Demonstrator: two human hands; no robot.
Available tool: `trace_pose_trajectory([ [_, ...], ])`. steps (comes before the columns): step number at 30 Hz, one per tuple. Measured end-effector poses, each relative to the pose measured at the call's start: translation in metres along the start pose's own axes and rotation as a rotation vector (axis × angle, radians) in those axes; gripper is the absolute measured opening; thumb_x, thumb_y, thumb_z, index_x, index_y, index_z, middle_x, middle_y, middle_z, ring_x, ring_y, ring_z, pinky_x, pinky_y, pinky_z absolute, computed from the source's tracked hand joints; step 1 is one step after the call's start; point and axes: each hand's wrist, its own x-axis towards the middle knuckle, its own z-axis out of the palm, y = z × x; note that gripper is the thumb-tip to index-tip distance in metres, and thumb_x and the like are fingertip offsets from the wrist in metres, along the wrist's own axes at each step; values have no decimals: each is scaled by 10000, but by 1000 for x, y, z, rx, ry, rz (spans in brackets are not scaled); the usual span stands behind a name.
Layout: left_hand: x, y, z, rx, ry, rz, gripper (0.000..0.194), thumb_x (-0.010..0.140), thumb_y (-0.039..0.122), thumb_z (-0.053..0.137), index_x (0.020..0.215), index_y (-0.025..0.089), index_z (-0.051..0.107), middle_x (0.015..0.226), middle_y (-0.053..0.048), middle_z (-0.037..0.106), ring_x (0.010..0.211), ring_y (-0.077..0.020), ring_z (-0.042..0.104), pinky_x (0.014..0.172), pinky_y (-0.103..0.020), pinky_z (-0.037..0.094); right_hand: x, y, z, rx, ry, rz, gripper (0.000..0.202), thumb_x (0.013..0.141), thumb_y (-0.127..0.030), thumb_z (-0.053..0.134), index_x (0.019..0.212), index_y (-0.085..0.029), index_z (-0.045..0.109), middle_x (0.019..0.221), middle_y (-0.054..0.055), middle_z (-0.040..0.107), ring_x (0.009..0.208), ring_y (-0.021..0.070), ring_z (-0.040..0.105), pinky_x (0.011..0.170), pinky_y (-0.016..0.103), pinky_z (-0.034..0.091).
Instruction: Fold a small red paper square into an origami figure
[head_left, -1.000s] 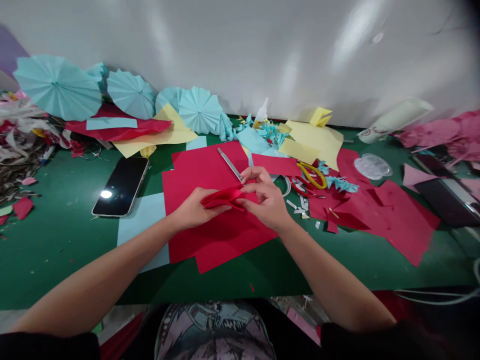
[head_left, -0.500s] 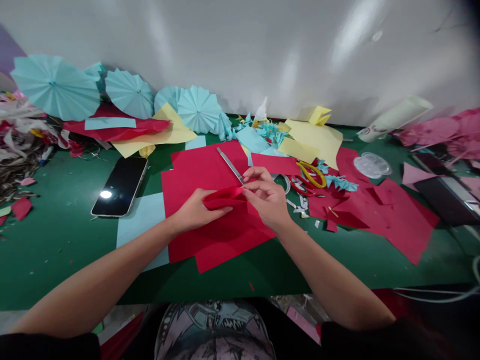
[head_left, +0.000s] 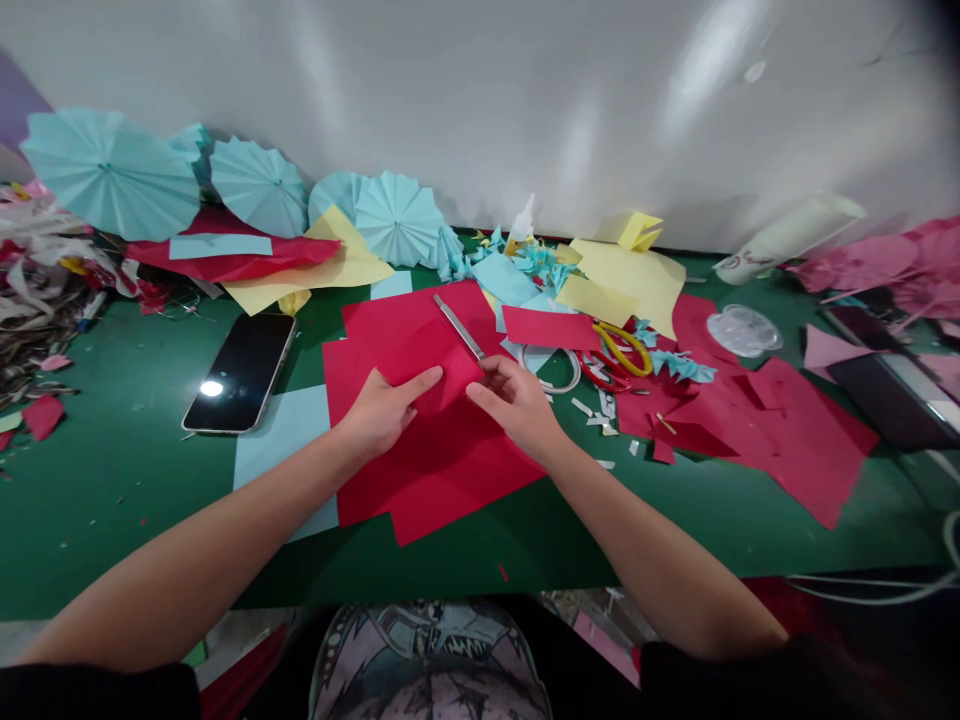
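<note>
Several large red sheets (head_left: 442, 480) lie in a stack before me. Over them my left hand (head_left: 386, 410) grips the left side of a small red paper piece (head_left: 448, 370), its thumb stretched over the surface. At the piece's right edge is my right hand (head_left: 517, 400), thumb and fingers closed in around that edge. A silver metal blade-like tool (head_left: 459, 327) rests on the red sheets, its near end reaching the fingertips of my right hand. Whether those fingers touch the tool cannot be made out.
A black phone (head_left: 241, 375) lies left, partly near a light blue sheet (head_left: 281, 440). Yellow-handled scissors (head_left: 624, 350), a white ring (head_left: 551, 385) and paper scraps are right. Pleated blue paper discs (head_left: 397, 220) stand along the wall. Red paper (head_left: 795, 430) spreads farther right.
The small red piece, earlier bent up between both hands, now lies flatter. My left hand has shifted slightly left, and my right hand has dropped a little, uncovering the white ring.
</note>
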Motion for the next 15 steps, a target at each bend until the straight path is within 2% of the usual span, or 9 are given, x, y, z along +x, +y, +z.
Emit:
trace_pose_trajectory([
  [3, 0, -2, 2, -60, 8, -21, 217, 587, 262, 787, 696, 154, 635, 588, 23, 631, 561, -127, 614, 506, -207, 499, -3, -3, 4, -80, -90, 45, 280, 758, -440, 593, 737, -161, 579, 719, 25, 620, 661, 124, 566, 608, 256, 440],
  [8, -1, -9, 3, -131, 15, -29, 184, 608, 238, 769, 652, 144, 617, 642, 8, 649, 579, -111, 611, 510, -192, 499, -7, -7, 10, -59, -169, 67, 260, 791, -390, 565, 686, -158, 614, 688, 35, 655, 637, 130, 596, 596, 252, 444],
  [15, -2, -12, 6, -170, 47, -7, 213, 621, 234, 763, 599, 141, 573, 602, 28, 626, 548, -79, 586, 477, -154, 471, -9, -7, 13, -45, -119, 73, 251, 819, -346, 536, 659, -166, 606, 652, 22, 653, 618, 119, 603, 617, 244, 461],
])
